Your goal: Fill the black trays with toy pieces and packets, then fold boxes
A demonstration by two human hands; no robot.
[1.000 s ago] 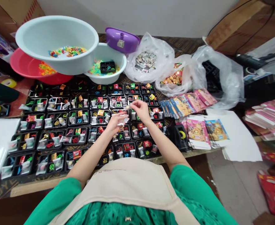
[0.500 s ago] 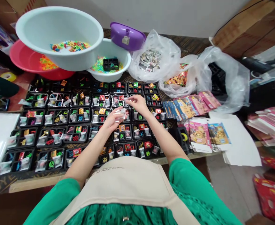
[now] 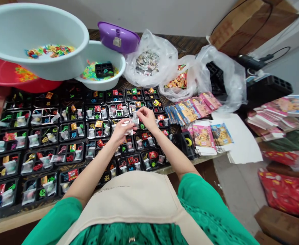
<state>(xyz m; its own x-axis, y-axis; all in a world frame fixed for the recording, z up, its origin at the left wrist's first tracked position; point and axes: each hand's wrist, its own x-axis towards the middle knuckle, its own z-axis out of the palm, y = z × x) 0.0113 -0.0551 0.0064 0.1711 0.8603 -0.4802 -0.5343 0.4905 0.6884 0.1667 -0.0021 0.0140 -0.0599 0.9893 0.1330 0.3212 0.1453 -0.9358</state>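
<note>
Several small clear-wrapped sweets [image 3: 129,125] lie in my left hand [image 3: 121,132], whose fingers curl around them above the trays. Beside it, my right hand [image 3: 147,119] pinches one clear-wrapped sweet [image 3: 134,117] between thumb and fingertips, over a black compartment tray [image 3: 136,104]. Rows of such trays cover the table, holding red, orange and green packets, coloured plastic trinkets and wrapped sweets. Just left of my right hand, one tray [image 3: 118,110] has a wrapped sweet at either side. My hands hide parts of the trays beneath them.
Behind the trays stand a large pale blue basin [image 3: 62,68], a red basin [image 3: 1,76], a smaller pale basin [image 3: 118,73] and a purple basin [image 3: 131,41]. Plastic bags [image 3: 169,73] hold packets. Printed cartons [image 3: 190,112] lie right; a cardboard box [image 3: 241,34] sits far right.
The view has turned to the right, so the table contents appear shifted left. My right hand has come closer to my left, with a wrapped sweet now visible at its fingertips.
</note>
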